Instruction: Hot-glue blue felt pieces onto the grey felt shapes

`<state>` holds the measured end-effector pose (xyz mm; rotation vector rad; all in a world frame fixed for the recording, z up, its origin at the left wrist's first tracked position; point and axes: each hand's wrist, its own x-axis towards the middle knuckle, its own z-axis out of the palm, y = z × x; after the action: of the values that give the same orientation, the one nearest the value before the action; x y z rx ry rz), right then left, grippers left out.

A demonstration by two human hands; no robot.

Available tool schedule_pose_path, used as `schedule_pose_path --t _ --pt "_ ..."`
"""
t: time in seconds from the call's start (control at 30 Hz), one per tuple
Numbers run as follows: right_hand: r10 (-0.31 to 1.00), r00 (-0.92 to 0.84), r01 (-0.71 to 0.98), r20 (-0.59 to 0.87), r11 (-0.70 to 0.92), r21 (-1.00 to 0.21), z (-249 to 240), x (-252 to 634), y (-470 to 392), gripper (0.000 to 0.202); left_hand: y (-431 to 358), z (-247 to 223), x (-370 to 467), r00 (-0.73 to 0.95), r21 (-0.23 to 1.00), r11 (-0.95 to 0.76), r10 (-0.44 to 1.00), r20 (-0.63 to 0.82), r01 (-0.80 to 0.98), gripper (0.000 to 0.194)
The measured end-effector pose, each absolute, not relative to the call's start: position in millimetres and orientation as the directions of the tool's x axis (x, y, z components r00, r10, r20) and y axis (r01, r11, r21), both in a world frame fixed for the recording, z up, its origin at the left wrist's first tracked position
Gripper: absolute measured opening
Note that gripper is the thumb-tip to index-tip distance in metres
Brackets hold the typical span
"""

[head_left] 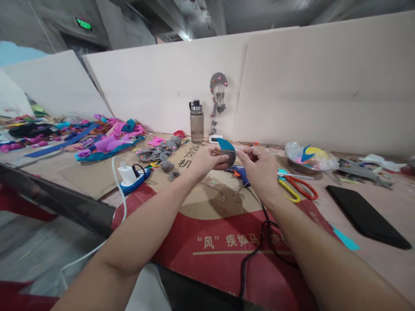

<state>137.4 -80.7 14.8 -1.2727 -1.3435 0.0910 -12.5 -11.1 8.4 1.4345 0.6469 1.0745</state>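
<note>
Above the cardboard sheet [223,203], my left hand [209,159] pinches a small grey felt piece [231,159] with a blue felt piece [225,145] at its top. My right hand [257,162] is just right of it, thumb and forefinger pressed together at the felt's right edge; what they hold is too small to make out. Below the hands, loose grey yarn lies on the cardboard. A blue tool [241,175] with a black cable is partly hidden behind my right hand. Red-handled scissors [303,188] and a yellow handle [290,192] lie beside my right wrist.
A bottle [196,123] and a grey hanging ornament [218,93] are at the back. Felt scraps [112,142] and a power strip [136,181] are left. At right are a bowl [303,166] and a black phone [368,216]. A black cable crosses the front.
</note>
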Motion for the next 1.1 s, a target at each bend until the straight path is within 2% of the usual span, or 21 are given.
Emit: schedule_pose_path --t 0.17,0.43,0.6,0.73,0.8,0.9,1.0,1.1 --pt "0.678 0.348 0.59 0.647 0.377 -0.714 13.0 141.6 -78.4 0.018 -14.6 14.6 -13.7 0.513 0.949 -0.054 0.831 0.215 -0.31 0.03" --pt "0.67 0.379 0.589 0.638 0.357 -0.725 14.1 140.7 -78.6 0.019 -15.7 20.6 -15.9 0.469 0.947 -0.091 0.852 0.235 -0.309 0.025" --pt "0.746 0.238 0.575 0.621 0.407 -0.71 7.8 135.4 -77.7 0.023 -8.8 20.1 -17.6 0.338 0.921 -0.074 0.917 0.213 -0.382 0.021" --pt "0.842 0.113 0.528 0.527 0.398 -0.75 0.0 129.7 -74.4 0.025 -1.8 21.8 -22.2 0.256 0.903 -0.087 0.943 0.21 -0.421 0.014" --pt "0.888 -0.02 0.534 0.46 0.398 -0.745 -1.1 128.5 -73.6 0.024 1.9 22.6 -25.4 0.216 0.888 -0.104 0.951 0.221 -0.448 0.014" --pt "0.925 -0.169 0.627 0.34 0.367 -0.687 2.8 133.8 -73.5 0.027 8.1 23.6 -31.2 0.174 0.851 -0.121 0.955 0.24 -0.51 0.015" --pt "0.95 -0.009 0.792 0.312 0.197 -0.578 10.1 150.5 -71.9 0.034 14.2 24.0 -36.2 0.139 0.823 -0.137 0.957 0.253 -0.551 0.016" --pt "0.928 0.173 0.947 0.331 -0.064 -0.316 10.6 170.7 -66.5 0.036 18.0 24.3 -38.7 0.127 0.813 -0.135 0.96 0.248 -0.566 0.018"
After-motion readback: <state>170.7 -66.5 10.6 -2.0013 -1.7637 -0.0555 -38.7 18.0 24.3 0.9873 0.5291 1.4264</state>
